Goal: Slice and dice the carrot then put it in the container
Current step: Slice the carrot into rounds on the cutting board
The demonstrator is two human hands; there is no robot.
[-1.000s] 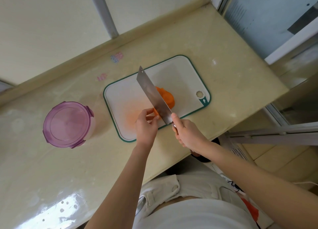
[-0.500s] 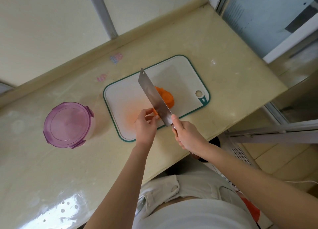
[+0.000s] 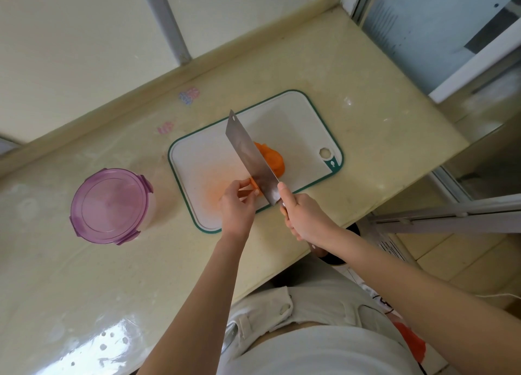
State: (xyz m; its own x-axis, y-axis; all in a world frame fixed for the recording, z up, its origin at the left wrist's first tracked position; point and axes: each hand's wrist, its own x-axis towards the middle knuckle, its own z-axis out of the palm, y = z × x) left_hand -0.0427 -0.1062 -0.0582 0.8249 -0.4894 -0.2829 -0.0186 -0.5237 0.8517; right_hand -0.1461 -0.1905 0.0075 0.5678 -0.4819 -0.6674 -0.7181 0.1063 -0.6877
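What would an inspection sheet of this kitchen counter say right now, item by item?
surface: glossy beige counter; a white, green-edged cutting board lies on it, stained orange.
job's things: carrot on the board, cut pieces heaped right of the blade; cleaver with its blade down on the carrot; container left of the board, purple lid on.
clutter: two small stickers on the counter behind the board.
grippers: left hand pinches the carrot beside the blade; right hand grips the cleaver's handle.
cables: what looks like a thin pale cord on the floor, lower right.
surroundings: pale wall panels behind; glass panel at the right end.
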